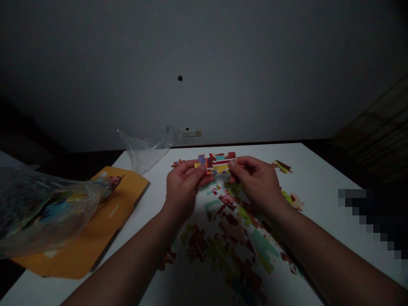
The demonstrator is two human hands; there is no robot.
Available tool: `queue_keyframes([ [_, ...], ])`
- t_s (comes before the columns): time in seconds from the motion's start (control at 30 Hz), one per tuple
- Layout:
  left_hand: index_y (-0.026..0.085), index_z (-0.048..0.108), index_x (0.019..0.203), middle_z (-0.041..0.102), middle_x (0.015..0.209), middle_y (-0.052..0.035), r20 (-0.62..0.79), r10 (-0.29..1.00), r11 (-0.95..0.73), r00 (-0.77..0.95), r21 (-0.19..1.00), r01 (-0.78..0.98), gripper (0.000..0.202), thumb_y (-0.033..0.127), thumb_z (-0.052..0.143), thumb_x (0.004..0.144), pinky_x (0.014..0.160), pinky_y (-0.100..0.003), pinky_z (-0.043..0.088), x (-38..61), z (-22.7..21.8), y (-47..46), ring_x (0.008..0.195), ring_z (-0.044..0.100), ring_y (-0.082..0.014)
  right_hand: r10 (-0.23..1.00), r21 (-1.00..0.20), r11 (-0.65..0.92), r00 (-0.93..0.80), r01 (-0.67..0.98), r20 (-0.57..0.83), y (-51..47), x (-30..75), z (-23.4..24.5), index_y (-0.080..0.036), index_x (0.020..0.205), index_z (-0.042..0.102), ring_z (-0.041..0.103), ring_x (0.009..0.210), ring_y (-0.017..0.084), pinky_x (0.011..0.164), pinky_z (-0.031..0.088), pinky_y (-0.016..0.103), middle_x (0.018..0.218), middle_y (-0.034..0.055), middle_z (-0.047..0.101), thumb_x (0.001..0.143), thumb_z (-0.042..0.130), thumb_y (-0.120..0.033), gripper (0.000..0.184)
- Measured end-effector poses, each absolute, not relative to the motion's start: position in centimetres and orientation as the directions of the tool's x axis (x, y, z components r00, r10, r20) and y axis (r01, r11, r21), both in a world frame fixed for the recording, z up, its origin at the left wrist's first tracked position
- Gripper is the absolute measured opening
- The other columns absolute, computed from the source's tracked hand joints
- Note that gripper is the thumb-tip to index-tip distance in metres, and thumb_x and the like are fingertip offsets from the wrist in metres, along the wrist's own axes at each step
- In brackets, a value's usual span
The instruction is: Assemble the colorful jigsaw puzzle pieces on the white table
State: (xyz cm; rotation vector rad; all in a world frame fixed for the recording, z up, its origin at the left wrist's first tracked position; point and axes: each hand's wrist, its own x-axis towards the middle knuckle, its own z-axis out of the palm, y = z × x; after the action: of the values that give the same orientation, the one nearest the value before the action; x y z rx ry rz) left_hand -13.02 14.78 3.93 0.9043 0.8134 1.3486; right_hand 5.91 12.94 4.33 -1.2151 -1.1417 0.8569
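Held up above the table are joined jigsaw puzzle pieces (219,160), printed in red, yellow, purple and teal. My left hand (185,185) pinches their left end between thumb and fingers. At the right end, my right hand (256,180) grips them the same way. Below both hands, many loose puzzle pieces (234,229) lie scattered and overlapping on the white table (137,255). Some loose pieces are partly hidden behind my hands and forearms, and the nearest ones sit in shadow.
On the left lies an orange cardboard folder (95,229) with a clear plastic bag (63,212) holding colourful printed contents on top. Another crumpled clear bag (146,153) stands at the table's back left edge. Behind is a wall with sockets (192,133). A curtain (379,114) hangs at right.
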Motion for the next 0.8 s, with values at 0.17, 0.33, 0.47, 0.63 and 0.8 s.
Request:
queue_keyframes([
  [0.17, 0.014, 0.083, 0.100, 0.088, 0.098, -0.0115, 0.020, 0.997, 0.013, 0.068, 0.893, -0.450, 0.035, 0.032, 0.101, 0.076, 0.077, -0.026, 0.073, -12.9, 3.9, 14.8, 0.078, 0.084, -0.0173, 0.950, -0.983, 0.172, 0.252, 0.068, 0.183, 13.0, 5.9, 4.2, -0.020, 0.091, 0.082, 0.066, 0.057, 0.017, 0.054, 0.052, 0.029, 0.067, 0.0026, 0.074, 0.081, 0.093, -0.055, 0.038],
  [0.33, 0.017, 0.080, 0.102, 0.084, 0.084, -0.0053, -0.011, 1.000, 0.018, 0.019, 0.903, -0.428, 0.039, 0.032, 0.100, 0.072, 0.053, -0.018, 0.063, -13.3, 4.1, 15.4, 0.062, 0.079, -0.0145, 0.914, -0.964, 0.245, 0.357, -0.105, 0.194, 13.6, 6.6, 4.0, -0.021, 0.085, 0.076, 0.057, 0.052, 0.012, 0.051, 0.044, 0.024, 0.063, -0.0023, 0.067, 0.082, 0.090, -0.048, 0.031],
  [0.47, 0.020, 0.073, 0.096, 0.086, 0.097, -0.0043, 0.011, 0.997, -0.043, -0.071, 0.885, -0.464, 0.040, 0.024, 0.098, 0.065, 0.057, -0.019, 0.066, -14.0, 4.6, 16.2, 0.066, 0.080, -0.0138, 0.789, -0.827, 0.447, 0.585, -0.341, 0.185, 14.8, 8.1, 4.5, -0.023, 0.081, 0.066, 0.050, 0.051, 0.007, 0.046, 0.038, 0.022, 0.072, -0.0060, 0.061, 0.079, 0.083, -0.038, 0.023],
  [0.63, 0.021, 0.076, 0.106, 0.085, 0.107, -0.0054, 0.019, 0.997, -0.047, -0.071, 0.911, -0.410, 0.043, 0.025, 0.095, 0.067, 0.060, -0.023, 0.067, -14.3, 4.4, 16.9, 0.071, 0.078, -0.0142, 0.804, -0.892, 0.377, 0.566, -0.251, 0.181, 15.5, 8.9, 4.4, -0.023, 0.087, 0.068, 0.052, 0.055, 0.009, 0.050, 0.039, 0.024, 0.074, -0.0036, 0.066, 0.081, 0.080, -0.041, 0.022],
  [0.8, 0.020, 0.083, 0.109, 0.085, 0.108, -0.0089, 0.020, 0.994, -0.041, -0.103, 0.979, -0.201, 0.045, 0.037, 0.094, 0.069, 0.059, -0.025, 0.062, -14.6, 3.4, 17.9, 0.073, 0.075, -0.0167, 0.917, -0.926, 0.160, 0.296, 0.341, 0.267, 15.3, 8.8, 2.8, -0.026, 0.123, 0.073, 0.068, 0.069, 0.019, 0.067, 0.047, 0.033, 0.078, -0.0006, 0.076, 0.092, 0.079, -0.042, 0.035],
])
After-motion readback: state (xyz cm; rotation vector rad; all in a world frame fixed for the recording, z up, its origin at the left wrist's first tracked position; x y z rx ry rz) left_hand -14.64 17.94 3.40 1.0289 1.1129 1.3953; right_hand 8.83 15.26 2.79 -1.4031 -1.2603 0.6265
